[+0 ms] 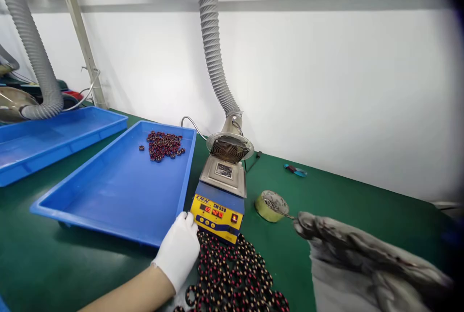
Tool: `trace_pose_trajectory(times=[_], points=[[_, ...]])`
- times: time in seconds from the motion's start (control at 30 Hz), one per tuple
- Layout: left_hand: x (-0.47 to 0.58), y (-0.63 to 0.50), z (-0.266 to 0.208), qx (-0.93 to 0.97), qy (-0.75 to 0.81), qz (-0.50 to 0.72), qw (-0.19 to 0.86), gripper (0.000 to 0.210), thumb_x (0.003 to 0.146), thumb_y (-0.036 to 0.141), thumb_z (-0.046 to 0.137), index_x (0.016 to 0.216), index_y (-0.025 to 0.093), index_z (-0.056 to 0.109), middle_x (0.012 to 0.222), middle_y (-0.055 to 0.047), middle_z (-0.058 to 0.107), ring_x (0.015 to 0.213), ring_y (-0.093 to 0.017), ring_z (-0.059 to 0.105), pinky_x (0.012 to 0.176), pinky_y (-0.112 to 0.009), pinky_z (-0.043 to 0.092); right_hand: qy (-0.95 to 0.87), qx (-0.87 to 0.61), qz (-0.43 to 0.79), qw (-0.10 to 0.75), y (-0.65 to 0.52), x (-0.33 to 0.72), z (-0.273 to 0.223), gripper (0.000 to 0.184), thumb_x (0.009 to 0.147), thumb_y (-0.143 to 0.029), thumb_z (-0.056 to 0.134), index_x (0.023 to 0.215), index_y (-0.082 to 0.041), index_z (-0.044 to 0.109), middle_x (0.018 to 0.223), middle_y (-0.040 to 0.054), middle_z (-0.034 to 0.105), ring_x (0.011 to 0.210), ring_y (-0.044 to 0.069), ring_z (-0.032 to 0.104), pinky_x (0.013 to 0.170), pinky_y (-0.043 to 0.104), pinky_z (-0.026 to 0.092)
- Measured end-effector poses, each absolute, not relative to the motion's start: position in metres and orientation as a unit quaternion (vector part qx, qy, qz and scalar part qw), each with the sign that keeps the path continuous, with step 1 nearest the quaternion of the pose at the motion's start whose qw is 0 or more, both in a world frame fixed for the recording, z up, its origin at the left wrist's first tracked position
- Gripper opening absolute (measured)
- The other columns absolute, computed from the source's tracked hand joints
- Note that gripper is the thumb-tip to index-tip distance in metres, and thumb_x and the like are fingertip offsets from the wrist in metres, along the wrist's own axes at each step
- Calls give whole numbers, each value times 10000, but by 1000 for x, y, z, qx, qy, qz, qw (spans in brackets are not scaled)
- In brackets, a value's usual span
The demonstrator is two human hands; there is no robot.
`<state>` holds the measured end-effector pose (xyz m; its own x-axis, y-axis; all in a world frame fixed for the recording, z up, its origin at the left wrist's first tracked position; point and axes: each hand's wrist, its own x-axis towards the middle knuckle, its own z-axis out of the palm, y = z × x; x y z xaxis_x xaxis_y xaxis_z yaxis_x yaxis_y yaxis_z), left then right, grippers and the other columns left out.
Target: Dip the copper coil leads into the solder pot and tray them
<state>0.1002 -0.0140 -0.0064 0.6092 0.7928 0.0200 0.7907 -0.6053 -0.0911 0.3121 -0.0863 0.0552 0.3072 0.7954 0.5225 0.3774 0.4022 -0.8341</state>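
Left hand (181,247), white glove, lower centre of frame, at the lower left corner of the yellow-fronted machine (217,218); its fingers bunch together, mostly closed, cannot tell if anything is held; right hand (366,254), lower right, in a stained grey glove, blurred; fingers bunched at the end of a thin handle (285,214) that runs into a round brass-coloured tin (261,209), actual grip cannot be told; dark rings with pink and tan marks (232,273) heaped at bottom centre on the green counter (362,193), just below the machine; smaller ring pile (165,147) in the far end of the blue tray (119,196), left of centre; machine has lit red digits, metal top under a round hood (230,145) on a ribbed grey hose (213,36); second blue tray (68,133) at left edge; blue-handled tool (295,170) near the wall, right of centre.
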Motion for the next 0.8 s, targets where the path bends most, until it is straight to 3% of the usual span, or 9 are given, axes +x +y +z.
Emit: trace_pose_trajectory(times=[0.03,0.1,0.17,0.23,0.33,0.43,0.53,0.63,0.8], points=[[98,-13,-2,-898,-437,8,45,87,750,78,586,777,119,657,863,-81,674,955,-256,573,833,-436,426,-522,-488,140,686,-84,302,68,232,830,-451,460,971,-416,640,963,27,709,952,296,638,820,518,489],[91,-14,19,-906,-422,-15,36,23,714,153,651,694,161,648,867,-63,685,939,-260,583,777,-397,457,-460,-477,146,734,-78,285,91,160,811,-406,557,876,-350,692,829,36,730,852,269,667,827,461,501],[82,-15,51,-908,-413,-65,33,74,715,255,674,769,227,631,1048,-9,659,1068,-254,533,826,-387,457,-448,-502,208,710,-71,271,108,142,768,-383,634,849,-296,711,875,51,730,866,262,664,826,429,511],[77,-17,85,-896,-419,-136,50,117,762,217,614,875,246,599,1247,-10,556,1237,-270,391,950,-450,391,-487,-508,287,651,-62,261,117,183,727,-363,676,873,-258,714,987,68,708,938,269,640,870,429,493],[78,-18,119,-886,-360,-291,27,164,741,107,558,832,243,562,1285,-20,517,1260,-272,357,971,-480,384,-539,-429,440,575,-47,248,115,238,724,-346,680,929,-228,700,1040,78,690,982,258,620,925,422,456],[87,-18,123,-862,-318,-395,4,202,780,135,523,947,248,515,1254,-57,532,1183,-235,450,937,-439,439,-462,-323,525,637,-34,232,100,269,712,-364,701,942,-224,698,1025,77,698,983,241,626,920,387,461],[95,-13,110,-827,-311,-469,-17,350,772,183,565,1096,249,452,1213,-78,549,1105,-221,515,890,-408,483,-384,-266,515,719,-20,220,83,301,673,-431,720,904,-238,710,949,74,718,910,246,652,878,401,486],[94,-6,101,-819,-281,-499,-22,312,782,212,581,1072,257,476,1110,-56,603,1021,-210,561,846,-390,505,-388,-263,506,724,-14,218,77,278,671,-465,708,834,-241,718,841,67,727,795,241,669,816,406,514],[77,-2,102,-841,-246,-481,-38,249,840,271,504,1086,240,483,1098,-60,612,1036,-199,555,857,-380,510,-540,-315,407,666,-27,231,93,212,681,-231,719,888,-275,700,883,34,703,810,203,652,747,301,524]])
